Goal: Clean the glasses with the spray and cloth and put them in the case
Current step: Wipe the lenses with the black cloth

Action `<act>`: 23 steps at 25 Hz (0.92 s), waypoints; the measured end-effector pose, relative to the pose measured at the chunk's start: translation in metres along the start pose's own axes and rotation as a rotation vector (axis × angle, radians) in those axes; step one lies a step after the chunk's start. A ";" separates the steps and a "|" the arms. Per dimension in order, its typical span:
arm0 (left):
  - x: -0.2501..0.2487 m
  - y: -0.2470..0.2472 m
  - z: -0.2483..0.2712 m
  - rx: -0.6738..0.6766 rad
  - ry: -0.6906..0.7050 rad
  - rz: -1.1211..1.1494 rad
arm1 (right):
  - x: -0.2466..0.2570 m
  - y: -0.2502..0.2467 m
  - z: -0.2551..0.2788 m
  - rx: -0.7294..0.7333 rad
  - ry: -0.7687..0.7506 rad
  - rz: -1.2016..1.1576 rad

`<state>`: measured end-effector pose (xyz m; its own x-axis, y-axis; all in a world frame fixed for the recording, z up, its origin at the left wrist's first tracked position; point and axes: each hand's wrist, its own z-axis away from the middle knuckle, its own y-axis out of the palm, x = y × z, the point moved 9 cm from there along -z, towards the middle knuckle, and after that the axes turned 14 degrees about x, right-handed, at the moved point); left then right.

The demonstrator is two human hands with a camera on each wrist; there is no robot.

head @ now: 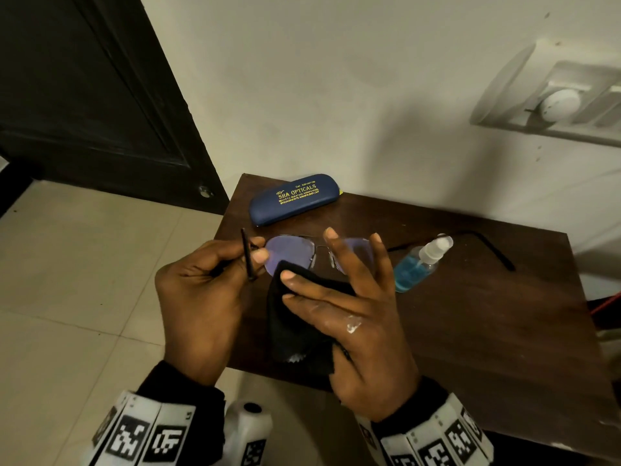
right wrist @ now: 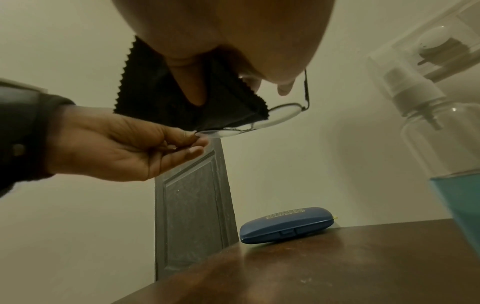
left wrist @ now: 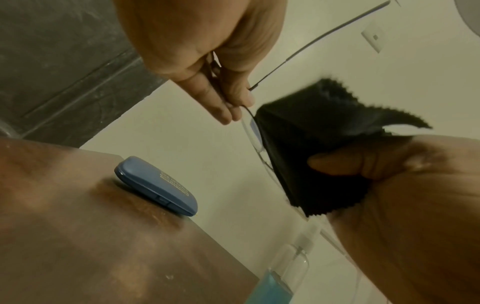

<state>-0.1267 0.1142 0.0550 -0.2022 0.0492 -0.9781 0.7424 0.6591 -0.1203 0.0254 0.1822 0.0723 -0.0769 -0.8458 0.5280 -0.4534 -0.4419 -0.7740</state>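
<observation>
The glasses [head: 290, 250] are held above the dark wooden table [head: 470, 314], with bluish lenses and a thin metal frame. My left hand [head: 255, 260] pinches them at the left hinge, beside the black temple. My right hand [head: 316, 264] holds a black cloth [head: 295, 317], thumb pressing it onto the lens from the front and fingers standing behind the lens. The right wrist view shows the cloth [right wrist: 182, 98] draped over the glasses [right wrist: 275, 116]. A blue case [head: 292, 198] lies closed at the back of the table. The spray bottle [head: 420, 264] of blue liquid lies to the right.
The table stands against a white wall, with a dark door [head: 84, 95] and tiled floor [head: 67, 264] to the left. A white wall socket [head: 564, 102] is at the upper right. The table's right half is bare wood.
</observation>
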 end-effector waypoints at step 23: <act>0.031 -0.018 0.002 0.007 -0.298 -0.244 | -0.070 -0.012 0.020 -0.280 0.418 -0.392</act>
<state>-0.1448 0.1021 0.0265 -0.1804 -0.3294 -0.9268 0.6998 0.6191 -0.3562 0.0537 0.2410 0.0377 -0.1726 -0.4239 0.8891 -0.7291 -0.5520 -0.4047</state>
